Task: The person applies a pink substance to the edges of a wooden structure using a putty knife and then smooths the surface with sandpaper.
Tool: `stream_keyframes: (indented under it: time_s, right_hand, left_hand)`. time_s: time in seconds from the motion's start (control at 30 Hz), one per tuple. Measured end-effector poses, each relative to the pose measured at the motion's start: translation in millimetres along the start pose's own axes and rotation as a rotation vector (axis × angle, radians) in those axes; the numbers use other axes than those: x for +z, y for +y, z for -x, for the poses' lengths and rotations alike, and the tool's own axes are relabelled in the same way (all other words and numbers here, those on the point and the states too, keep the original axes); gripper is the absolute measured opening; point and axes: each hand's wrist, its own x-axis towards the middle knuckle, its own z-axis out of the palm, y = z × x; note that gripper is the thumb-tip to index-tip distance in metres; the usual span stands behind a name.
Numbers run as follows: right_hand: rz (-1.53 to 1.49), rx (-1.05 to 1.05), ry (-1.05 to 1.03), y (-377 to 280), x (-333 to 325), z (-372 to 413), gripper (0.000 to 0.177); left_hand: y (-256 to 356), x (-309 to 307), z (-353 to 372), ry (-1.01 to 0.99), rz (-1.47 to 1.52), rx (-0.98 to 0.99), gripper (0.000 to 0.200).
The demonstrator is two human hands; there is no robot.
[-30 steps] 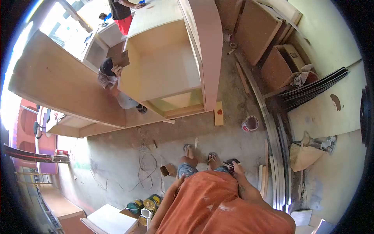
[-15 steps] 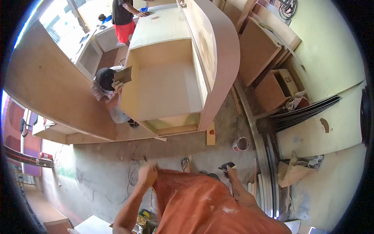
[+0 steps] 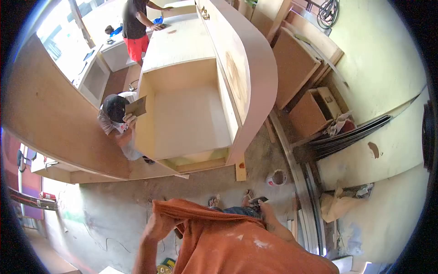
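Note:
My left hand (image 3: pixel 160 225) is closed on the hem of the orange shirt (image 3: pixel 228 242), pulling the cloth out to the left in front of my body. At my right side, my right hand (image 3: pixel 268 211) grips a small dark flat tool (image 3: pixel 260 200), partly hidden by the fingers. Below the tool and shirt edge, my feet (image 3: pixel 247 195) and dark shorts (image 3: pixel 237 210) show. Ahead stands an open wooden cabinet (image 3: pixel 189 118) with a pale interior.
A crouching person (image 3: pixel 116 112) holds a brown sheet (image 3: pixel 136 107) at the cabinet's left side. Another person (image 3: pixel 135 29) stands behind. A paint bucket (image 3: pixel 277 177) sits on the floor, near long metal profiles (image 3: pixel 296 164). A curved panel (image 3: pixel 68 109) rises at left.
My left hand has lifted the shirt hem and spread it further left. My right hand has come in closer to my body with the tool. The view has shifted slightly.

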Motion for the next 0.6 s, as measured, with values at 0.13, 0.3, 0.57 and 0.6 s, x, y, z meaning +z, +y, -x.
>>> stream_keyframes:
  time_s: [0.13, 0.3, 0.57, 0.6]
  right_hand:
    - [0.093, 0.042, 0.035, -4.3, -4.1, -47.0, 0.041]
    - [0.113, -0.041, -0.056, -99.2, 5.2, 27.3, 0.04]
    - [0.548, -0.116, -0.07, -115.3, -9.8, 36.5, 0.065]
    - [0.458, -0.048, -0.019, -135.7, -5.0, 58.6, 0.066]
  left_hand:
    - [5.6, 63.7, -50.2, 0.31, 0.714, 0.652, 0.068]
    - [24.1, 114.5, -88.3, 0.244, 0.673, 0.695, 0.067]
    - [-30.8, 108.5, -79.3, 0.376, 0.431, 0.343, 0.066]
    - [-37.3, 103.4, -74.1, 0.401, 0.413, 0.311, 0.066]
